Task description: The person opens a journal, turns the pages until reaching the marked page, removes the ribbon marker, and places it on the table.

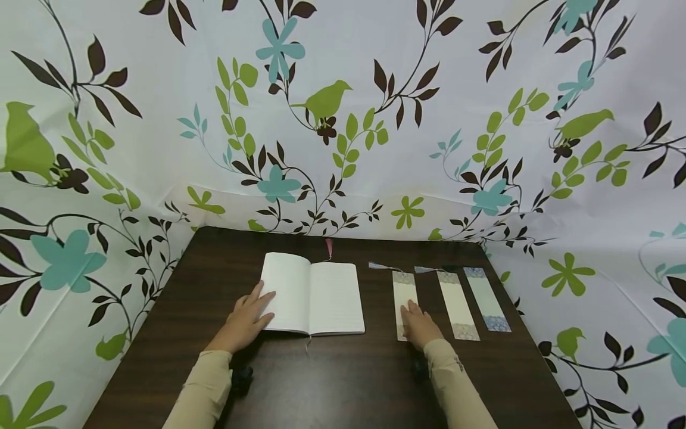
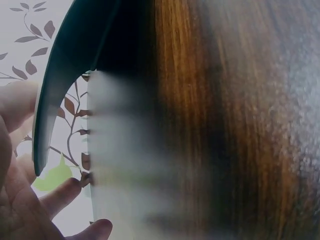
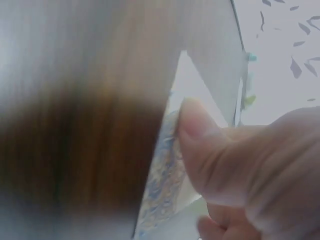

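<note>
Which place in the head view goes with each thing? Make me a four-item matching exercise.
Things
1. Left hand
2. Right hand
3. Pink tassel
4. Pale mint bookmark

Places
A. Beyond the far edge of the open book
B. Closest to the right edge of the table
C. On the leftmost bookmark
D. At the book's left side

Pairs: 1-D; 2-C; 3-A; 4-B

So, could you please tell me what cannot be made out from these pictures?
Head view: part of the leftmost bookmark, covered by the right hand.
Head view: the cover of the notebook, hidden beneath its open pages.
Head view: what the pink tassel hangs from, apparently hidden by the notebook.
Right wrist view: whether the hand pinches the bookmark; its thumb blocks the far side.
Left wrist view: fine detail of the tabletop, lost to blur.
</note>
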A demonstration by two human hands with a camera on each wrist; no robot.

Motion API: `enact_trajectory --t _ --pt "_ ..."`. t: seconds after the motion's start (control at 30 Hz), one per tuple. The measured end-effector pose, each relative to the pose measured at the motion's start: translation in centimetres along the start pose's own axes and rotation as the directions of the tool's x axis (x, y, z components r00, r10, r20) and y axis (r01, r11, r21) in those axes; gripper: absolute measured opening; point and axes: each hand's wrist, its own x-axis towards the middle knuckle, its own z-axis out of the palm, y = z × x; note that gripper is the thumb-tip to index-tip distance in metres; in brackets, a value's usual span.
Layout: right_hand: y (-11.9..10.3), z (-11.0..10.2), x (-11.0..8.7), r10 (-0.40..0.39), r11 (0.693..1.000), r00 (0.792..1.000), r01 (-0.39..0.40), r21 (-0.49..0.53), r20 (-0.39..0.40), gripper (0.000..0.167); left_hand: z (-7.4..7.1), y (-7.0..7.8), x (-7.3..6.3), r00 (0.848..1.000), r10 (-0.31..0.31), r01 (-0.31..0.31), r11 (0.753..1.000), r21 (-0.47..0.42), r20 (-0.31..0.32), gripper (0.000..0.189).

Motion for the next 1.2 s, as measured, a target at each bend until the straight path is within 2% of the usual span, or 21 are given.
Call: enact_trajectory --t 0.13,0.33,0.67,0.8,1.03,1.2 --pt "1.5 -0.7 -0.3 0.048 0.998 0.998 -0.049 0.029 0.034 0.067 0.0 0.0 0.0 1.000 -0.003 0.003 1.000 0.001 0.007 0.055" --pt "3.0 -1.5 -0.5 0.058 0.997 0.998 -0.060 0.045 0.038 0.068 -0.1 0.0 0.1 1.000 -0.003 0.003 1.000 -0.006 0.002 0.055" --pt "3.8 -2.3 -0.8 0.066 0.995 0.997 -0.068 0.074 0.032 0.063 -0.1 -0.1 0.0 1.000 -0.013 0.013 1.000 -0.014 0.010 0.055" --pt "3.5 -2.4 -0.5 0.065 0.997 0.998 -0.066 0.043 0.025 0.059 -0.3 -0.1 0.1 1.000 -0.010 0.010 1.000 -0.010 0.004 0.055" --pt "2.4 -2.3 -0.6 0.062 0.994 0.998 -0.064 -0.093 -0.028 0.055 -0.4 0.0 0.0 1.000 -0.013 0.013 1.000 -0.015 0.001 0.055" --pt "0.3 -1.3 0.0 -0.040 0.993 0.994 0.028 -0.112 -0.105 0.059 -0.4 0.1 0.1 1.000 -0.007 0.007 1.000 -0.017 -0.005 0.055"
